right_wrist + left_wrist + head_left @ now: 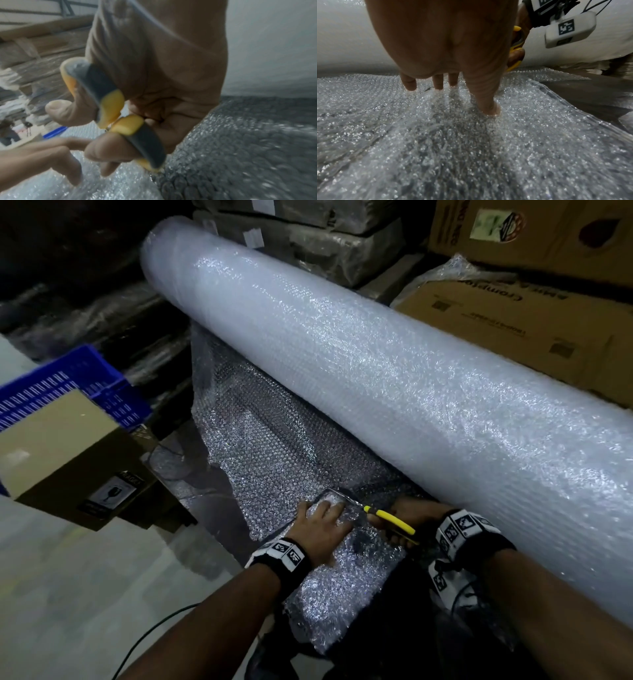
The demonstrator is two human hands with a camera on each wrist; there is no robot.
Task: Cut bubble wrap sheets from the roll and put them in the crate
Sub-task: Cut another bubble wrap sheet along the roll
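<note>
A large bubble wrap roll [376,364] lies slantwise across the floor. Its loose sheet [274,446] spreads out in front of it. My left hand [325,513] presses flat on the sheet near its cut edge, fingers straight, thumb [489,108] pushed into the bubbles [471,148]. My right hand [411,517] grips yellow-and-black scissors [390,520] just right of the left hand, thumb and fingers through the handles [102,86]. The blades point at the sheet under my left fingers and are mostly hidden. The blue crate [68,381] stands far left.
A cardboard box [68,453] sits in front of the crate. More cardboard boxes [513,313] and dark wrapped bundles [325,251] are stacked behind the roll. A thin cable [150,631] runs over the grey floor at lower left.
</note>
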